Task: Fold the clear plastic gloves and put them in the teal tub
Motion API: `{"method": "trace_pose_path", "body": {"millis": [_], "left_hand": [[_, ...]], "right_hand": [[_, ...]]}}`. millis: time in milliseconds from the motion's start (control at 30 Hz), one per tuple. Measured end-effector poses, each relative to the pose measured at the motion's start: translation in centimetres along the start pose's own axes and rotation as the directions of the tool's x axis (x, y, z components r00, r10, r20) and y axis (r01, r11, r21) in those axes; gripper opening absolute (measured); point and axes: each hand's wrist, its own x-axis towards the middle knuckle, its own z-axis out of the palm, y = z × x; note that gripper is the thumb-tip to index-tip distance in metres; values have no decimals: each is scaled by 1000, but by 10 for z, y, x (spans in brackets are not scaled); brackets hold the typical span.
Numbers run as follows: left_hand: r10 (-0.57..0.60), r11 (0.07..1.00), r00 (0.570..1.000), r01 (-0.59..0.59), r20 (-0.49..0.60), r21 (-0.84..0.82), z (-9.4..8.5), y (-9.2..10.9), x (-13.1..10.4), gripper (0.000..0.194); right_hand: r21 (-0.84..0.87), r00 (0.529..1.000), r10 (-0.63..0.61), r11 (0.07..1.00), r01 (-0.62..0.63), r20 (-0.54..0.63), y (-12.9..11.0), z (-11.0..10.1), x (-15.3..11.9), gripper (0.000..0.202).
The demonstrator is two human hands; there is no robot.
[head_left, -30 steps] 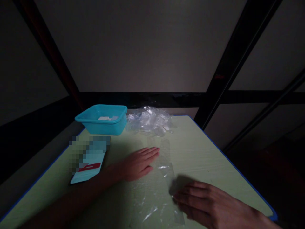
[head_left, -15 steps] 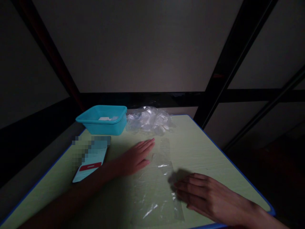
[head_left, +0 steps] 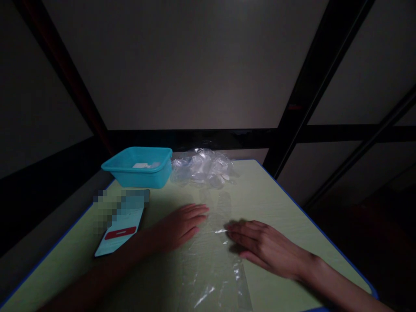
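A clear plastic bag (head_left: 212,264) lies flat along the middle of the pale green table (head_left: 279,203). My left hand (head_left: 180,225) rests palm down on the bag's left edge, fingers together and pointing right. My right hand (head_left: 260,245) lies flat on the bag's right side, fingers stretched toward the left hand; the fingertips of the two hands are a short gap apart. Neither hand grips anything.
A turquoise plastic tub (head_left: 138,167) with something white inside stands at the far left of the table. A heap of crumpled clear plastic bags (head_left: 203,167) lies beside it. A phone (head_left: 118,225) lies left of my left arm. Dark frame bars surround the table.
My right hand has slid from the bag's near right corner up and left toward its middle. My left hand has drawn back slightly toward me.
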Motion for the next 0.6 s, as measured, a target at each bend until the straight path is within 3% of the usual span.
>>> {"method": "trace_pose_path", "body": {"millis": [133,267,367,600], "left_hand": [[6,1000,1000,-6,-11,21,2,1,0,31],[-8,1000,1000,8,-20,25,6,1,0,31],[-1,1000,1000,2,-21,30,7,1,-1,32],[42,999,999,-42,-23,23,8,1,-1,32]], "right_hand": [[48,998,21,999,-18,-56,11,-1,21,33],[185,982,95,981,-63,-165,23,3,53,22],[283,972,144,955,-88,-184,31,9,73,22],[350,990,22,936,28,-136,41,11,90,17]]}}
